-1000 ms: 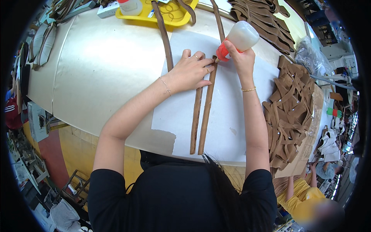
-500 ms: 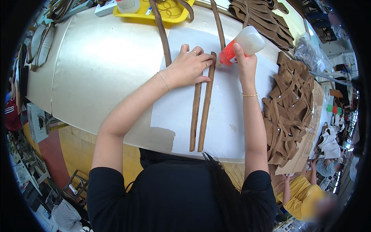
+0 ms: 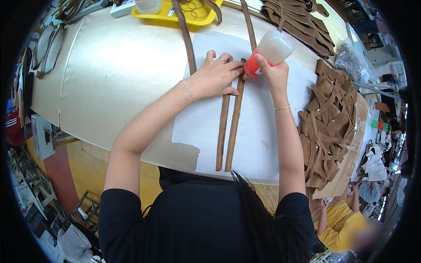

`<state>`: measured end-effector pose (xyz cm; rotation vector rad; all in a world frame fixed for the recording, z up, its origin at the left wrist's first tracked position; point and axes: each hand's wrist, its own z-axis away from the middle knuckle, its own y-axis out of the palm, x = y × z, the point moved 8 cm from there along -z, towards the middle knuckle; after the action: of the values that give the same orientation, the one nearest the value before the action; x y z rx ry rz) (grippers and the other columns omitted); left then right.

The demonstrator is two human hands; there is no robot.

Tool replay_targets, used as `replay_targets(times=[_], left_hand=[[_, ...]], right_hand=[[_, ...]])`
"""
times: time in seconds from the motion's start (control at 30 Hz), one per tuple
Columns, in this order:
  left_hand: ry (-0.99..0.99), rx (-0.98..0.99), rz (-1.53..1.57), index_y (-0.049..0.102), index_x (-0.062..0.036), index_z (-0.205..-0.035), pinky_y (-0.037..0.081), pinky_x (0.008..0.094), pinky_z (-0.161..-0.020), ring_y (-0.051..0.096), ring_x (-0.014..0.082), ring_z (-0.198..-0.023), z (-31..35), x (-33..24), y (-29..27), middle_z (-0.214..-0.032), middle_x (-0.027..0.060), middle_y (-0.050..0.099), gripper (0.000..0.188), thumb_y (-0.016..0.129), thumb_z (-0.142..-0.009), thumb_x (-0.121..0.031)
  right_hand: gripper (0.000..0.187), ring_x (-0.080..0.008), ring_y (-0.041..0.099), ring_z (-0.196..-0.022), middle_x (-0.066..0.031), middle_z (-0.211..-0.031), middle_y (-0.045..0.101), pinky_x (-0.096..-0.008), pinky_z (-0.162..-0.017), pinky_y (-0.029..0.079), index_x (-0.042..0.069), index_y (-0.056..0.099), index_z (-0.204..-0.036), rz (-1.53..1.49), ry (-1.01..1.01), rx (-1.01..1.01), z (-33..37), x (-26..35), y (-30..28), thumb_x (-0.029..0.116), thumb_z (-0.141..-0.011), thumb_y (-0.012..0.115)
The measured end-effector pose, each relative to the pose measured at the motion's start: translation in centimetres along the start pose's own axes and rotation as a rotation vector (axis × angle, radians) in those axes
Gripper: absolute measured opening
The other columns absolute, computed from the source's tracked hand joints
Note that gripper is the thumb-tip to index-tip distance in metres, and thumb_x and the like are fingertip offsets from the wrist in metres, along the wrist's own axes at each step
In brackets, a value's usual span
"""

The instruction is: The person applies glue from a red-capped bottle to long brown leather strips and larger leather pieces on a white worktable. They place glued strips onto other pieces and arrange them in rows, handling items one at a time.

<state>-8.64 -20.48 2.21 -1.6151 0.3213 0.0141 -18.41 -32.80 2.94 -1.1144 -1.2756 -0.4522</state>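
Two narrow brown leather-like strips lie side by side on a white sheet (image 3: 193,118), running toward my body. My left hand (image 3: 215,76) is closed at their far part, its fingertips and thumb on the right strip (image 3: 234,127) while the left strip (image 3: 222,131) passes under it. In my right hand (image 3: 276,76) is a squeeze bottle (image 3: 275,46), translucent with a red lower part. It is tipped with its nozzle down, at the right strip's far end beside my left fingertips. Whether any liquid comes out is too small to tell.
A heap of brown straps (image 3: 329,127) lies on cardboard at the right. More brown strips (image 3: 298,26) are stacked at the far right. A yellow tray (image 3: 206,17) stands at the far edge, with long strips (image 3: 187,41) stretching toward me. Lower right, a person in yellow (image 3: 340,223) works nearby.
My right hand has brought the bottle left and slightly down, so its nozzle now meets the right strip. The left hand stays nearly in place.
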Motion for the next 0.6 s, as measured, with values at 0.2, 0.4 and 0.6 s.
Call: replay_targets(times=[0.2, 0.4, 0.6], left_hand=[[-0.012, 0.032, -0.001, 0.057, -0.0104, -0.124, 0.028, 0.0492, -0.097, 0.041, 0.0203, -0.12, -0.2, -0.1, -0.1, -0.131, -0.0006, 0.048, 0.062, 0.065, -0.078, -0.051], [-0.028, 0.044, 0.006, 0.055, -0.009, -0.126, 0.027, 0.05, -0.099, 0.04, 0.0204, -0.122, -0.2, -0.2, -0.3, -0.133, -0.0001, 0.048, 0.064, 0.067, -0.077, -0.049], [-0.035, 0.045, 0.008, 0.054, -0.0056, -0.127, 0.027, 0.0502, -0.099, 0.04, 0.021, -0.121, -0.2, -0.1, -0.3, -0.134, 0.0006, 0.048, 0.065, 0.068, -0.077, -0.045]], right_hand=[[0.052, -0.01, 0.058, -0.068, -0.0036, -0.078, 0.065, -0.0254, -0.058, 0.047, -0.001, 0.066, -0.093, -0.034, -0.007, 0.045, 1.7, 0.3, 0.2, 0.047, -0.076, 0.075], [0.045, -0.0136, 0.065, -0.076, -0.0081, -0.082, 0.07, -0.0279, -0.068, 0.052, -0.001, 0.069, -0.092, -0.052, 0.058, 0.108, 4.1, -0.1, 0.3, 0.04, -0.075, 0.077], [0.05, -0.014, 0.063, -0.081, -0.0087, -0.088, 0.069, -0.0273, -0.07, 0.051, -0.003, 0.067, -0.096, -0.149, 0.114, 0.252, 8.0, -0.7, 0.9, 0.041, -0.074, 0.078]])
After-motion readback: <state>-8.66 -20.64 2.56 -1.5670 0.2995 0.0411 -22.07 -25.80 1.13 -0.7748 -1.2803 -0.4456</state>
